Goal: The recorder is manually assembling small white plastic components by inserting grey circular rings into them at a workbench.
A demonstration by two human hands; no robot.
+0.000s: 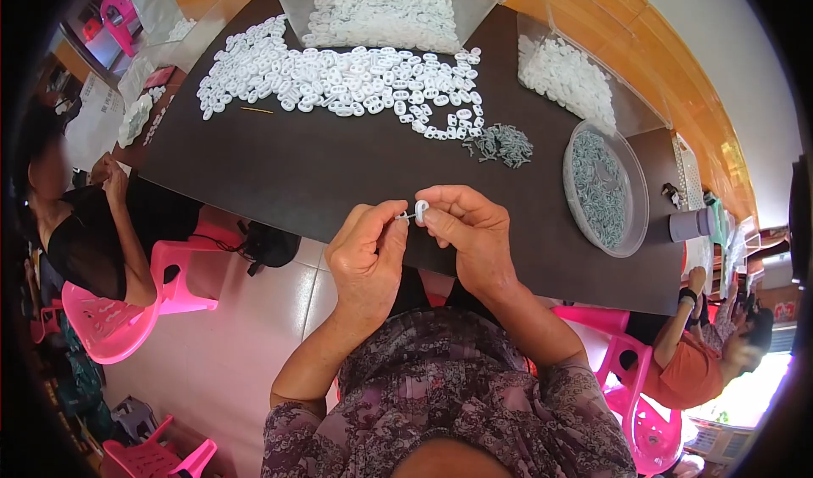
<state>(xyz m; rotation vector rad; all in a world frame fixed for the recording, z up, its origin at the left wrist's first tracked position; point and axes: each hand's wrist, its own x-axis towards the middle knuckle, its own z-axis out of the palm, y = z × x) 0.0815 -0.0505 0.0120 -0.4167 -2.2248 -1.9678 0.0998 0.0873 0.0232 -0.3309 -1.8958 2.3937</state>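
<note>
Just over the table's front edge, my right hand (470, 234) pinches a small white oval plastic piece (421, 210) with holes in it. Facing it, my left hand (369, 254) has thumb and forefinger closed on a small grey screw (408, 216), whose end points at the white piece. Whether the screw enters a hole is too small to tell. Beyond my hands lies a wide spread of similar white oval pieces (339, 76). A little heap of grey screws (506, 145) sits at the right end of that spread.
A clear bin (467, 8) full of white pieces stands at the back. To the right are another clear bin (542, 31) and a round tub (631, 237) of grey screws. A thin yellowish stick (257, 110) lies on the dark table (246, 160). People sit left and right on pink chairs (110, 313).
</note>
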